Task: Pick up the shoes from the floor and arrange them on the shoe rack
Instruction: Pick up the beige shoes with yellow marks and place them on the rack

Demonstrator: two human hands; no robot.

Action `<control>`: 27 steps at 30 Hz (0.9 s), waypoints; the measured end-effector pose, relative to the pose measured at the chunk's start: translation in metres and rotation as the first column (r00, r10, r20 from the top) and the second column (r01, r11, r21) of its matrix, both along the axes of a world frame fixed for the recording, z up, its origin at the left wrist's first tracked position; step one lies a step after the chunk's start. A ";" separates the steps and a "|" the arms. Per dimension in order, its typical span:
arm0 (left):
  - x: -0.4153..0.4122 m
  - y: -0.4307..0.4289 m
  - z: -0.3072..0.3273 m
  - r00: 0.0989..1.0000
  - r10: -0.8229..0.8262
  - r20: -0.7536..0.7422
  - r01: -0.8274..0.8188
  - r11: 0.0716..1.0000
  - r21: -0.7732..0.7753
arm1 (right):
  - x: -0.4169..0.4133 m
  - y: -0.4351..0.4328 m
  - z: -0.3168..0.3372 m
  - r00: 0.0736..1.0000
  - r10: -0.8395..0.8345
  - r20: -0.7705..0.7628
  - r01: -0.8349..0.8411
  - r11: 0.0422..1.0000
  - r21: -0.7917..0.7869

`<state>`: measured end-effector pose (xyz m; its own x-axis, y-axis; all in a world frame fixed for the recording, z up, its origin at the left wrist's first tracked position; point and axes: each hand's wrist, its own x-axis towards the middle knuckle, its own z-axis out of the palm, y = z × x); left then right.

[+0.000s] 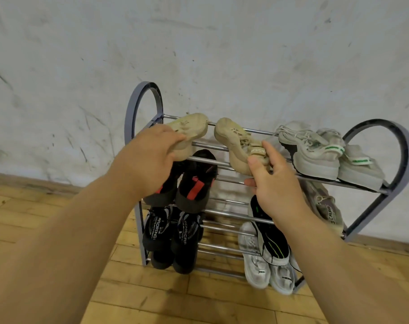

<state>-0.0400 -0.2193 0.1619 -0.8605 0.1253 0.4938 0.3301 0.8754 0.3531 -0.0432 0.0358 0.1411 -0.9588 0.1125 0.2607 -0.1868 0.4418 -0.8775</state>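
Both hands are gripping one beige shoe each, left hand (149, 153) its shoe (189, 129), right hand (273, 181) its shoe (236, 146), over the rack's (222, 161) free top-left space, probably to seat them as a pair.

I stand in what looks like a plain room of a home, perhaps an entry corner. A grey metal shoe rack (383, 190) with arched ends stands against the far wall (199, 43), which is white, scuffed and streaked with dark marks. Worn sneakers fill its rails. Under it runs a yellowish wooden floor (199, 305) with a low skirting board (30, 181) at the wall's foot.
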 end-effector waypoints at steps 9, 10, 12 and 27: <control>-0.013 0.003 -0.018 0.990 0.110 -0.089 -0.114 0.993 -0.043 | -0.001 -0.008 -0.004 0.998 -0.049 -0.025 0.049 0.999 -0.011; -0.014 0.005 -0.021 0.985 0.125 -0.116 -0.132 0.990 -0.054 | -0.001 -0.008 -0.004 0.998 -0.051 -0.028 0.051 0.999 -0.009; -0.018 0.007 -0.024 0.971 0.165 -0.171 -0.181 0.980 -0.082 | 0.000 -0.007 -0.005 0.999 -0.046 -0.027 0.046 0.999 0.000; -0.019 -0.023 -0.032 0.968 0.125 0.217 -0.215 0.860 0.464 | 0.005 -0.006 0.000 0.989 -0.147 -0.034 0.147 0.882 0.447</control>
